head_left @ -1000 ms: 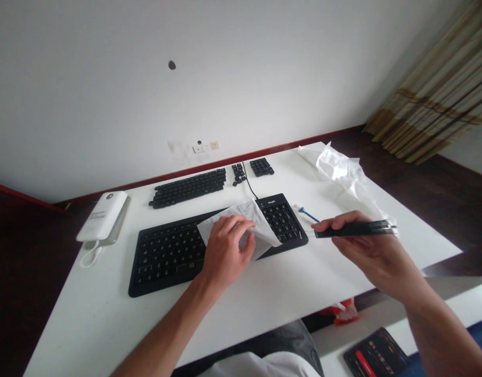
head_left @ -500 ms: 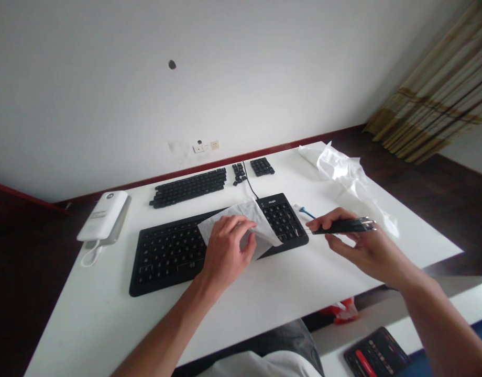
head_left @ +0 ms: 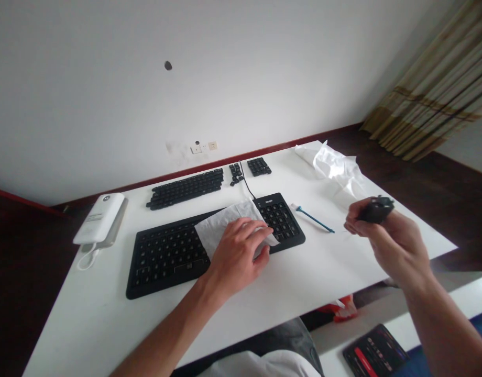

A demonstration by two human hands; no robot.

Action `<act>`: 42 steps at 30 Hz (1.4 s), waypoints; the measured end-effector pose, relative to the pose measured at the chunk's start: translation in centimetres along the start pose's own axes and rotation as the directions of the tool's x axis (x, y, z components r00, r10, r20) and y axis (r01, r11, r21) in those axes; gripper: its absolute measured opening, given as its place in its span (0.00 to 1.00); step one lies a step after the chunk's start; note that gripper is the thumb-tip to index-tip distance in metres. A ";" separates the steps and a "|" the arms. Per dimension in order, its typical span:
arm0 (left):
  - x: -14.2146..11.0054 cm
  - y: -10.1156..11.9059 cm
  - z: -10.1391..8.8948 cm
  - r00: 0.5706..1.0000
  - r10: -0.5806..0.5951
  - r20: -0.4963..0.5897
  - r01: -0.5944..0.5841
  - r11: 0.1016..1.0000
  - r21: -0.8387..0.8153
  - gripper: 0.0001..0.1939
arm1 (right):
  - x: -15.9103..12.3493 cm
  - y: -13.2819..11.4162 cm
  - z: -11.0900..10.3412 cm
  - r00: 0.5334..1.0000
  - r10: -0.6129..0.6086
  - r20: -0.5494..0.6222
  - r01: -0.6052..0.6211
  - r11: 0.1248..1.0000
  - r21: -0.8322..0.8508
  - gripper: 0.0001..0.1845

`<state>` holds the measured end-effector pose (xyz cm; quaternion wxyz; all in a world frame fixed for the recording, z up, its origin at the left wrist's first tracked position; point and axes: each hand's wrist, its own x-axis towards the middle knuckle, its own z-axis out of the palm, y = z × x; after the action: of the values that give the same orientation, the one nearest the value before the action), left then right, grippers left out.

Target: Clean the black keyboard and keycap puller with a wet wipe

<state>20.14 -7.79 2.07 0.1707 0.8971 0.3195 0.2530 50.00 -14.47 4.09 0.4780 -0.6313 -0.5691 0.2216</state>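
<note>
Left hand (head_left: 237, 256) on tissue (head_left: 221, 229)

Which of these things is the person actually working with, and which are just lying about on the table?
Being handled: the left hand resting on a white tissue over a black keyboard; the right hand gripping a small black tool.

Lying about: rows of loose black keycaps, a blue-handled brush, crumpled white plastic, a white power bank.
</note>
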 end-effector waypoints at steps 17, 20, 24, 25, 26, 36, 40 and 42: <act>4.2 0.7 2.2 0.983 0.084 0.165 -0.108 0.984 0.139 0.20 | -0.1 0.2 5.3 0.947 0.208 0.245 -0.077 0.886 -0.456 0.11; 4.2 0.8 2.4 0.982 0.085 0.166 -0.111 0.982 0.154 0.20 | 0.2 0.1 5.2 0.938 0.230 0.259 -0.085 0.878 -0.471 0.11; 4.4 1.0 2.6 0.982 0.087 0.168 -0.117 0.977 0.176 0.19 | 0.6 0.1 5.3 0.933 0.232 0.276 -0.066 0.863 -0.500 0.09; 4.4 1.1 2.6 0.982 0.087 0.169 -0.118 0.976 0.183 0.18 | 0.7 0.2 5.3 0.933 0.231 0.276 -0.059 0.855 -0.515 0.08; 4.4 1.1 2.7 0.982 0.086 0.171 -0.119 0.975 0.190 0.18 | 0.8 0.2 5.3 0.933 0.228 0.277 -0.050 0.847 -0.529 0.08; 4.1 0.9 2.8 0.982 0.097 0.160 -0.123 0.979 0.164 0.18 | 0.9 -0.5 4.8 0.962 0.193 0.193 -0.090 0.892 -0.443 0.14; 4.0 0.7 2.8 0.979 0.118 0.164 -0.140 0.982 0.130 0.16 | 0.9 -1.1 4.1 0.986 0.163 0.030 -0.163 0.986 -0.031 0.19; 4.1 0.6 2.9 0.979 0.117 0.165 -0.139 0.982 0.130 0.16 | 1.0 -1.3 4.3 0.992 0.129 0.013 -0.128 0.958 0.255 0.18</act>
<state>24.81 -5.96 1.46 0.1146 0.9428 0.2636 0.1689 46.04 -12.13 3.57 0.5410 -0.6003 -0.4929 0.3224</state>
